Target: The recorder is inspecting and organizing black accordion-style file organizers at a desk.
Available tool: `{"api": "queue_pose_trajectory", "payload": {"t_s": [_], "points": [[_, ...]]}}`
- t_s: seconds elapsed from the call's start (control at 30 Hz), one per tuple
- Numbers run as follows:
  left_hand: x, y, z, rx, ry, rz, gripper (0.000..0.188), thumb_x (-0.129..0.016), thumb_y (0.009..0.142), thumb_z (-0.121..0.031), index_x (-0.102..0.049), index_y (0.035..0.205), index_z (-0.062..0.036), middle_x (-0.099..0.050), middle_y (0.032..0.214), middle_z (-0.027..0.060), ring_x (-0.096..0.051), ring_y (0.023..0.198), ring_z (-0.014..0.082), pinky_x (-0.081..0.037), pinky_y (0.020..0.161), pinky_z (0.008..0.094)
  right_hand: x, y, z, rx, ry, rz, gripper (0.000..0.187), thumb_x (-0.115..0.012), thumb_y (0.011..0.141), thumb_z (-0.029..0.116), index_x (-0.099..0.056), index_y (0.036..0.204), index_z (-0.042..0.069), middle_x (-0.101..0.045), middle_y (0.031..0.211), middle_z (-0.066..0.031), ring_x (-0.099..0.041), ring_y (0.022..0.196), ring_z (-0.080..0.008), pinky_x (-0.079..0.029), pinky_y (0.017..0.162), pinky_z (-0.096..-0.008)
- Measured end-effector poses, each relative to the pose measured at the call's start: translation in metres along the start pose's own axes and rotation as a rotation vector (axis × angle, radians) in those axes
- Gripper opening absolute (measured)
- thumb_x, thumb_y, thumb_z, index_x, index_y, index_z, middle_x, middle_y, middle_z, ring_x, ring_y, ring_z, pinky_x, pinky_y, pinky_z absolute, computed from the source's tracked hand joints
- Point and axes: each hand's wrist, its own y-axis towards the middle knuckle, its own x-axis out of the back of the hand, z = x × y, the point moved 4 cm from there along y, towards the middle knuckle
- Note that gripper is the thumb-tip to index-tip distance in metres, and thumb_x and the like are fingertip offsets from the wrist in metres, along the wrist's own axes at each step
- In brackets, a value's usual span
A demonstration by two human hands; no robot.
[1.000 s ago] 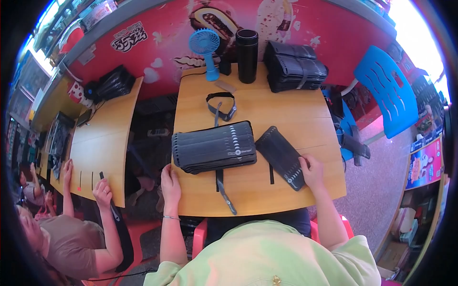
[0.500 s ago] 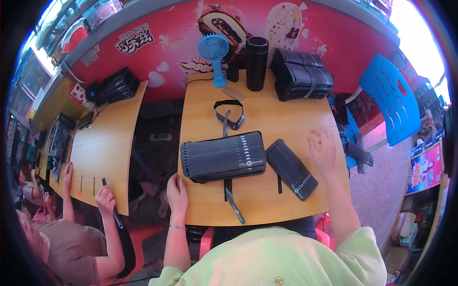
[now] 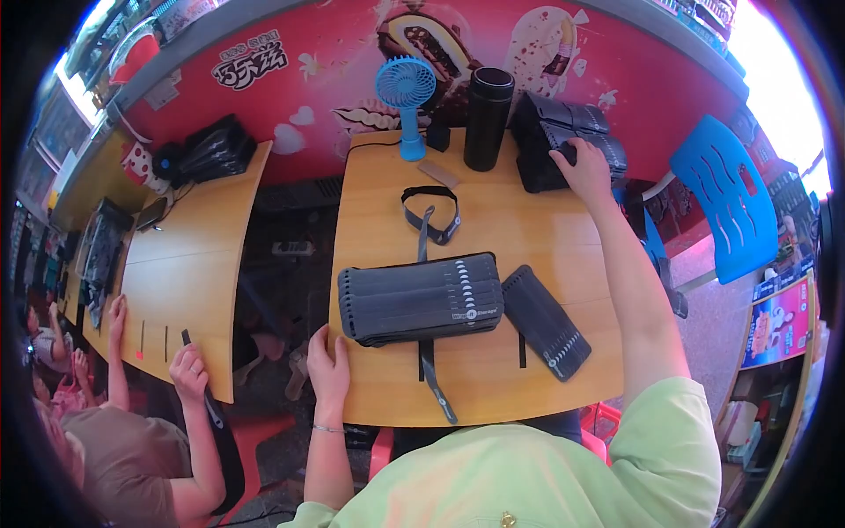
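Note:
A thick stack of flat dark panels (image 3: 405,297), edged with holes and white marks, lies mid-table across a grey strap (image 3: 431,387). One loose dark panel (image 3: 544,321) lies slanted at its right. My right hand (image 3: 585,169) reaches to the back right corner. Its thumb and fingers curl around the front edge of a strapped bundle of dark panels (image 3: 537,167); some fingertips are hidden. My left hand (image 3: 327,363) rests at the table's left edge, fingers loosely apart and holding nothing. A looped dark strap (image 3: 447,231) lies behind the stack.
A blue handheld fan (image 3: 406,88), a black bottle (image 3: 488,119) and a small brown piece (image 3: 437,172) stand or lie at the back. At the left, a co-worker's hand (image 3: 188,373) holds a dark strap over another table (image 3: 189,273). A blue chair (image 3: 729,198) is at the right.
My right hand has moved forward from the table's right side to the bundle at the back right. My left hand stays at the left edge. The stack and loose panel lie as before.

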Motion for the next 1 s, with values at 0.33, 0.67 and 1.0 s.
{"api": "queue_pose_trajectory", "payload": {"t_s": [0.33, 0.67, 1.0], "points": [[0.001, -0.001, 0.0, 0.008, 0.006, 0.003, 0.036, -0.06, 0.087, -0.013, -0.054, 0.117, 0.0057, -0.06, 0.11, 0.0224, -0.059, 0.104, 0.0339, -0.046, 0.091, 0.0377, 0.014, 0.006, 0.012, 0.029, -0.126, 0.093, 0.05, -0.065, 0.078, 0.052, -0.064, 0.103, 0.008, -0.068, 0.084, -0.0152, -0.066, 0.082, -0.0331, -0.052, 0.073, -0.0435], [0.0, 0.0, -0.003, 0.011, -0.006, 0.01, 0.036, -0.061, 0.086, -0.011, -0.053, 0.117, 0.0056, -0.06, 0.11, 0.0213, -0.059, 0.104, 0.0326, -0.045, 0.091, 0.037, 0.013, 0.011, -0.009, 0.075, 0.047, 0.08, 0.038, -0.056, 0.087, 0.042, -0.071, 0.094, 0.007, -0.067, 0.08, -0.0205, -0.066, 0.08, -0.036, -0.052, 0.074, -0.0446], [-0.001, 0.0, -0.001, 0.001, -0.006, 0.002, 0.036, -0.062, 0.085, -0.01, -0.054, 0.116, 0.0055, -0.061, 0.107, 0.0204, -0.06, 0.101, 0.0321, -0.046, 0.089, 0.037, 0.018, 0.01, 0.008, 0.058, -0.081, 0.152, 0.056, -0.064, 0.077, 0.057, -0.067, 0.099, 0.006, -0.067, 0.073, -0.0181, -0.066, 0.074, -0.0356, -0.052, 0.07, -0.0443]]}}
